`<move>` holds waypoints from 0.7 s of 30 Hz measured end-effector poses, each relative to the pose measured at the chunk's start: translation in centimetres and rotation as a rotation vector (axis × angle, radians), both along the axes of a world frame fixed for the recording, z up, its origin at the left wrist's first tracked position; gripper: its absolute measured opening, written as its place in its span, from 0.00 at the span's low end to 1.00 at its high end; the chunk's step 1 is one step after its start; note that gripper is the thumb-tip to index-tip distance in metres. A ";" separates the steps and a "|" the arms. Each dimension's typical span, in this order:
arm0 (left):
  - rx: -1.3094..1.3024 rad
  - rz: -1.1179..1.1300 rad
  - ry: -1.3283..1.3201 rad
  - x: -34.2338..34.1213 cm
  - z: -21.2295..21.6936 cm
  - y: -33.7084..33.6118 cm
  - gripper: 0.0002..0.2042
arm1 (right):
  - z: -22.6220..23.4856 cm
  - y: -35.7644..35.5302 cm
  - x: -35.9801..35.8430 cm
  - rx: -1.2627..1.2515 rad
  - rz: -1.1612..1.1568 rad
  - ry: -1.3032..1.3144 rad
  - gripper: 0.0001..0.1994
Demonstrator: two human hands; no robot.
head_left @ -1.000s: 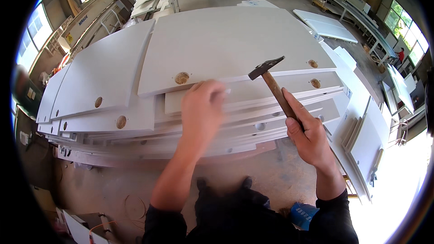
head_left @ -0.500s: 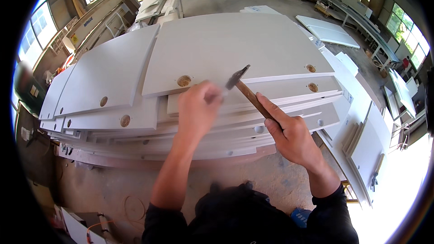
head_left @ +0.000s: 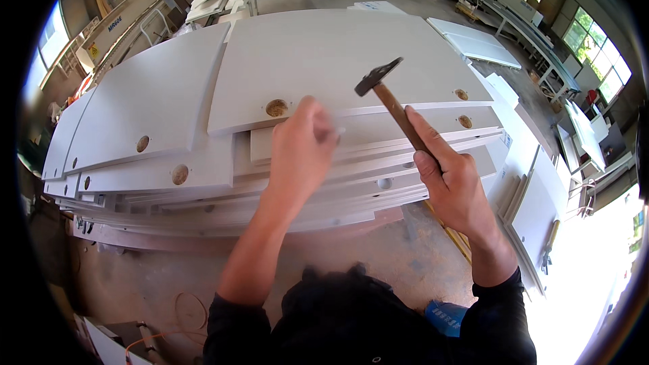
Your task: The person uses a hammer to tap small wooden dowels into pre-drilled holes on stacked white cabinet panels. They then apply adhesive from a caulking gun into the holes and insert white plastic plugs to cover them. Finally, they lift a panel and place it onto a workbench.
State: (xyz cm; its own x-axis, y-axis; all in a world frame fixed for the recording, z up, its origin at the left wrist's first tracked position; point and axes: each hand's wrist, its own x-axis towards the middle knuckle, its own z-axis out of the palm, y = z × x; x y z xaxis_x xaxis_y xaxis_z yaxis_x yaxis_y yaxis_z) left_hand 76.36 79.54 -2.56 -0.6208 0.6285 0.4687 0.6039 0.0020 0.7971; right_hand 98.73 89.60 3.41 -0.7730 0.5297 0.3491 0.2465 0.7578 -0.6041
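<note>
Hammer [head_left: 399,113] in R hand [head_left: 456,186] (panel stack [head_left: 351,61] bhd).

The left hand [head_left: 303,140] blurs, perhaps pinching a small pale object [head_left: 341,131] too indistinct to identify.

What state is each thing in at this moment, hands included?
Right hand: closed around the hammer.
Hammer: held, head end free.
Left hand: curled, motion-blurred; contents unclear.
Large top panel: lying flat, round recesses near its front edge.
Panels beneath: stacked, edges staggered.
Blue object: on the floor, partly hidden by the right sleeve.
</note>
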 end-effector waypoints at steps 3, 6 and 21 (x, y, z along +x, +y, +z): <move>0.028 0.009 -0.052 0.1 0.5 -0.2 0.10 | 0.2 -0.5 -0.1 0.023 0.009 -0.119 0.27; 0.124 0.045 -0.112 0.3 1.2 -0.7 0.08 | -0.3 -0.3 0.0 0.210 0.092 -0.141 0.28; 0.011 0.104 0.094 -2.2 -0.5 -3.8 0.03 | 0.9 -1.7 -0.5 -0.024 0.008 -0.103 0.27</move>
